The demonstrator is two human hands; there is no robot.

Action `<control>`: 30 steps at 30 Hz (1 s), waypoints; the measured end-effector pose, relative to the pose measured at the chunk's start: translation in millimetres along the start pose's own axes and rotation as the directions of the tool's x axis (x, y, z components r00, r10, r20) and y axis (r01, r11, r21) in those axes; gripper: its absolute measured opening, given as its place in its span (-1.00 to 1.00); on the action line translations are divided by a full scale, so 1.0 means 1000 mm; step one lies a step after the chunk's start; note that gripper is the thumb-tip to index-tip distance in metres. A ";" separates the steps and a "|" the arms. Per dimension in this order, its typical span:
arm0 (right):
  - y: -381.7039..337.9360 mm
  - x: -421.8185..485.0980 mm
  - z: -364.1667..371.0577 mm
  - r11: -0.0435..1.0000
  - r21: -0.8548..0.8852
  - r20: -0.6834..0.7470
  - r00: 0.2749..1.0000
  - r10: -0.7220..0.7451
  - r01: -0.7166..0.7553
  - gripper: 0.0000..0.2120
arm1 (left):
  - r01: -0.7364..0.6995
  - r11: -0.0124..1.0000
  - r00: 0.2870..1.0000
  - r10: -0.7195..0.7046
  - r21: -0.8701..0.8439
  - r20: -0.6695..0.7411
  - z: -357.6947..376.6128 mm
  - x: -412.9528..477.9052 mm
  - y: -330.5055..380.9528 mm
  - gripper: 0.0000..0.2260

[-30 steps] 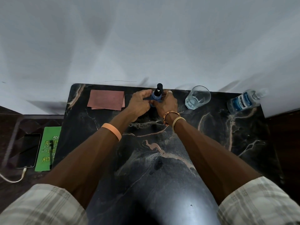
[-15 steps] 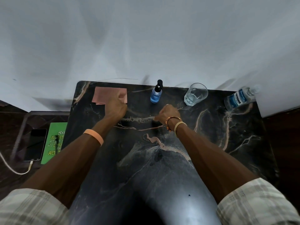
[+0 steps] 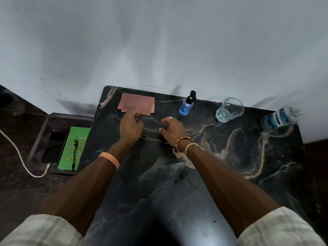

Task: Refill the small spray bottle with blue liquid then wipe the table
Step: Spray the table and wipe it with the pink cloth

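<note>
The small spray bottle [image 3: 186, 106] stands upright at the table's far edge, holding blue liquid, with its black pump top on. A folded pink cloth [image 3: 136, 103] lies flat at the far left of the black marble table [image 3: 230, 157]. My left hand [image 3: 131, 127] has curled fingers whose tips reach the cloth's near edge; I cannot tell whether they pinch it. My right hand [image 3: 173, 130] hovers low over the table beside it, fingers loosely curled and holding nothing, a little short of the spray bottle.
A clear glass [image 3: 229, 110] with a little liquid stands right of the spray bottle. A mouthwash bottle [image 3: 279, 119] lies at the far right corner. Left of the table, a lower surface holds a phone [image 3: 54, 148] on a cable and a green notebook [image 3: 74, 151] with a pen.
Both hands let go of the spray bottle, which now stands alone. The left hand moved left to the cloth's edge and the right hand drew back toward me.
</note>
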State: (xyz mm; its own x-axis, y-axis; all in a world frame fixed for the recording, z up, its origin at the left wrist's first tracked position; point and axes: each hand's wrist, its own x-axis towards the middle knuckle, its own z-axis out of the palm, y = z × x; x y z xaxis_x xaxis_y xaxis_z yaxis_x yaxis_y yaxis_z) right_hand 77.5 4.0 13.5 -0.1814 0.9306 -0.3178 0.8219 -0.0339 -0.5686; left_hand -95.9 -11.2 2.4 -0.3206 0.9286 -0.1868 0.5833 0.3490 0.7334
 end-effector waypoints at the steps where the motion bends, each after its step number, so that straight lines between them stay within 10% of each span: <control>1: -0.005 0.003 0.002 0.999 -0.019 0.004 0.999 -0.037 0.037 -0.58 | 0.013 1.000 1.000 -0.013 0.003 -0.027 -0.002 0.003 -0.004 -0.69; 20: -0.047 0.063 0.050 0.932 -0.223 0.245 0.942 -0.229 0.285 -0.44 | 0.269 0.942 0.963 -0.263 0.199 -0.057 0.000 0.079 -0.018 -0.33; 30: -0.047 0.060 0.043 0.956 -0.144 0.144 0.961 -0.236 0.256 -0.47 | 0.126 0.992 0.992 -0.126 -0.018 -0.030 0.008 0.082 -0.023 -0.82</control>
State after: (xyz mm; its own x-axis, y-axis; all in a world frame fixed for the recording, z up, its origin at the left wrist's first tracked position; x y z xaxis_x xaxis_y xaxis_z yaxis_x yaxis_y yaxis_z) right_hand 4.2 46.0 -11.7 -0.4463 0.8497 -0.2808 0.8168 0.2585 -0.5158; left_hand -129.6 58.1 -35.6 -0.4139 0.8729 -0.2584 0.5251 0.4608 0.7155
